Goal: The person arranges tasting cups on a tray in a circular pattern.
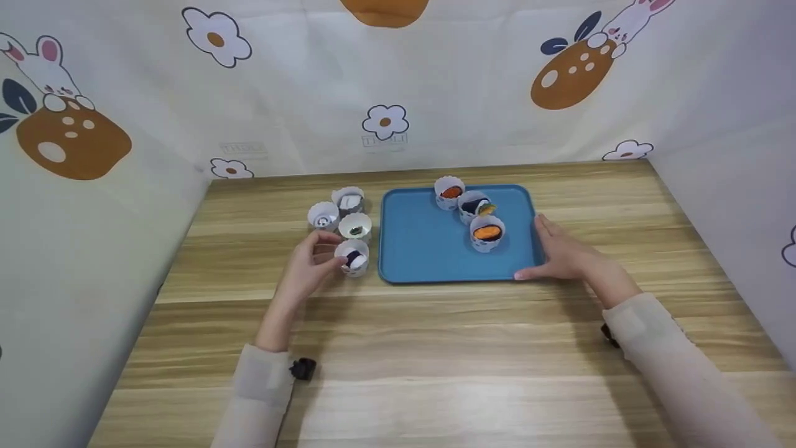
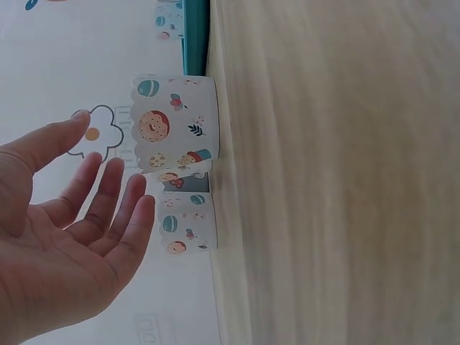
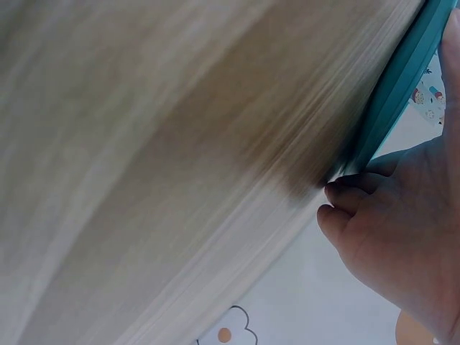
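My left hand point(image 1: 309, 261) is beside the nearest of several white paper baking cups, its thumb and fingers spread around the cup's left side. This nearest cup point(image 1: 352, 267) holds a dark and white piece. In the left wrist view, the relaxed fingers point(image 2: 122, 198) appear short of a printed cup point(image 2: 176, 122) with a scalloped rim. My right hand point(image 1: 559, 250) holds the right side of a blue tray point(image 1: 423, 249), thumb at its near corner. In the right wrist view, the fingers point(image 3: 345, 198) bend against the tray's edge point(image 3: 392, 93).
Behind the nearest cup stand a cup with a green-topped piece point(image 1: 355, 223), a cup with a grey-white piece point(image 1: 323, 211) and another with a white piece point(image 1: 345, 194). The tray carries three cups: red point(image 1: 446, 202), dark with yellow point(image 1: 467, 215) and orange point(image 1: 487, 244).
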`<state>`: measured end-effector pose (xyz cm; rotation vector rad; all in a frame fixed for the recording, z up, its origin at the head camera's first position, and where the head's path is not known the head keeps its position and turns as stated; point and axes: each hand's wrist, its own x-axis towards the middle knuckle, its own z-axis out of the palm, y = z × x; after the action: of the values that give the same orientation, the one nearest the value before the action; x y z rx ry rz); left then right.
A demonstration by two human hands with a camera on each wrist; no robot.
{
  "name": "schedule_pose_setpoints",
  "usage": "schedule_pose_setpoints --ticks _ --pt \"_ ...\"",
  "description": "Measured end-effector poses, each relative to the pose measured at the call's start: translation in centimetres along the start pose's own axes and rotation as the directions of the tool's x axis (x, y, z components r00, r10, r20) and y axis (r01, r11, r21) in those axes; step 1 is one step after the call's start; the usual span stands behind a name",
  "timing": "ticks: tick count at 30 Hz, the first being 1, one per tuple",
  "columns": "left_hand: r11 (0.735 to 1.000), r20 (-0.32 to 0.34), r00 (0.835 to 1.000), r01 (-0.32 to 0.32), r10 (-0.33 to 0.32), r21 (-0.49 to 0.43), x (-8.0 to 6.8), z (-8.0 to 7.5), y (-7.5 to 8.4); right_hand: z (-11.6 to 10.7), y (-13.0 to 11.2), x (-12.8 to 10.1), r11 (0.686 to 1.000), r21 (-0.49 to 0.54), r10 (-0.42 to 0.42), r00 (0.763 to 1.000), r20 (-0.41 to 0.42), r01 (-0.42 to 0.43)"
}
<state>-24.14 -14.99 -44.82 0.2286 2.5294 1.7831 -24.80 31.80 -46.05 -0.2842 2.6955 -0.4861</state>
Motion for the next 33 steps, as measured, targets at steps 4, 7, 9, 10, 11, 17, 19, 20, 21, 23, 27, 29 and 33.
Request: schedule_pose_setpoints --ticks 4,7,9,10,11,17,19,20,21,23,27,29,33 --pt "1.0 -0.006 1.0 -0.008 0.008 0.006 -0.06 0.02 -0.05 -0.03 -0.03 -0.05 1.0 -0.001 0.001 1.0 0.003 -0.001" --pt "1.0 -0.008 1.0 -0.009 0.009 0.009 -0.13 0.03 -0.15 -0.05 -0.04 -0.1 1.0 0.0 0.001 1.0 0.003 -0.001" --pt "1.0 -0.009 1.0 -0.006 0.006 0.01 -0.18 0.05 -0.22 -0.05 -0.06 -0.12 1.0 0.004 -0.001 1.0 0.002 0.001" --pt "1.0 -0.008 1.0 -0.007 0.008 0.012 -0.19 0.06 -0.27 -0.04 -0.06 -0.11 1.0 0.005 0.0 1.0 0.003 0.0" --pt "1.0 -0.008 1.0 -0.007 0.007 0.015 -0.19 0.07 -0.32 -0.03 -0.07 -0.1 1.0 0.007 0.001 1.0 0.003 -0.001" --pt "1.0 0.005 1.0 0.003 -0.003 0.015 -0.11 0.17 -0.62 -0.01 -0.05 -0.07 1.0 0.012 0.0 1.0 0.001 0.0" --pt "1.0 0.015 1.0 0.02 -0.02 0.007 -0.09 0.23 -0.61 -0.02 0.0 -0.07 1.0 0.014 -0.005 1.0 -0.002 0.005" --pt "1.0 0.021 0.999 0.028 -0.028 0.001 -0.09 0.26 -0.59 -0.02 0.04 -0.07 1.0 0.016 -0.008 1.0 -0.003 0.008" --pt "0.999 0.028 0.999 0.037 -0.037 -0.004 -0.11 0.28 -0.56 -0.03 0.05 -0.1 1.0 0.018 -0.014 1.0 -0.006 0.015" --pt "0.998 0.04 0.998 0.057 -0.056 -0.013 -0.12 0.32 -0.52 -0.05 0.07 -0.14 0.999 0.021 -0.029 1.0 -0.011 0.029" --pt "0.998 0.058 0.996 0.068 -0.067 -0.016 -0.09 0.36 -0.55 -0.04 0.05 -0.12 0.999 0.024 -0.037 0.999 -0.011 0.038" --pt "0.998 0.06 0.996 0.068 -0.067 -0.01 -0.07 0.37 -0.55 -0.03 0.0 -0.07 0.999 0.024 -0.032 0.999 -0.007 0.032" --pt "0.997 0.067 0.995 0.08 -0.08 0.001 -0.03 0.43 -0.55 0.0 -0.12 -0.04 1.0 0.019 -0.021 1.0 -0.002 0.021"
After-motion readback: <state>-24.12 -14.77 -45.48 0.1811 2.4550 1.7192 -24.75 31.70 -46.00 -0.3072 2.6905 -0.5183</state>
